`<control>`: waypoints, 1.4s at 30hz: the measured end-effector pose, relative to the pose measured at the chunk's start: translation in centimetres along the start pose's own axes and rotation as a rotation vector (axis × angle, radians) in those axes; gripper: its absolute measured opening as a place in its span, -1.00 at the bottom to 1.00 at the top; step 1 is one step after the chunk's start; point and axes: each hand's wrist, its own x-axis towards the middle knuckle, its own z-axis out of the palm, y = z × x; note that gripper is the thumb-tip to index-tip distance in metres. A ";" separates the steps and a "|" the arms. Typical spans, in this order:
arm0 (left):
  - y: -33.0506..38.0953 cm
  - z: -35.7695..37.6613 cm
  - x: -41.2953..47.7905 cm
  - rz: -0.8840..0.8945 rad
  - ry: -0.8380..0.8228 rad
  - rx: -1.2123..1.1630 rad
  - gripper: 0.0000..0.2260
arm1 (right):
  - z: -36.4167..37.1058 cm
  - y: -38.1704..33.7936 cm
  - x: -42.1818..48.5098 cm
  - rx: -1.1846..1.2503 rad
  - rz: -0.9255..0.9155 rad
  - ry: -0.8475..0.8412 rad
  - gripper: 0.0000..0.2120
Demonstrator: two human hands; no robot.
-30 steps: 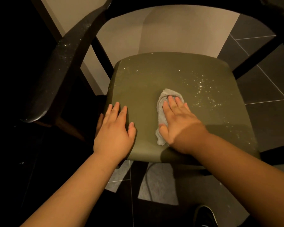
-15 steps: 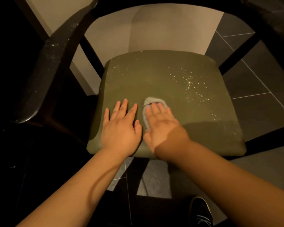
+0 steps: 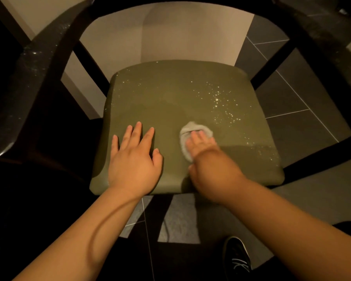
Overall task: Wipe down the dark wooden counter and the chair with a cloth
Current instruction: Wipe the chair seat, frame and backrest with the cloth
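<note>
Grey cloth (image 3: 187, 131) under right hand (image 3: 209, 159) (now farther from left hand (image 3: 134, 161))

The chair seat (image 3: 170, 94) looks like smooth matt olive upholstery, the frame (image 3: 14, 94) dark glossy wood, the cloth (image 3: 183, 138) fuzzy pale fabric.

A: Is any lettering showing up?
B: Nothing is reading as text, number or label. The chair seat (image 3: 170, 94) is showing only pale specks.
A: And a brand anywhere?
B: The shoe (image 3: 234, 252) is showing white marks, but they are lying too dim to make out.
</note>
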 end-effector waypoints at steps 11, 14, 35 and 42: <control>-0.1 -0.2 0.1 0.004 0.001 -0.006 -0.44 | -1.6 7.9 -2.6 -0.009 0.166 0.076 -0.28; -0.3 0.0 0.1 0.008 0.014 0.004 -0.44 | -0.6 6.0 -2.8 0.076 0.116 0.137 -0.31; 0.3 -0.4 0.1 0.018 -0.013 0.047 -0.43 | 1.0 6.0 -3.2 0.051 0.039 0.147 -0.24; 0.7 -0.2 0.5 0.013 -0.080 0.107 -0.41 | -0.9 10.2 -4.7 -0.035 0.332 0.197 -0.35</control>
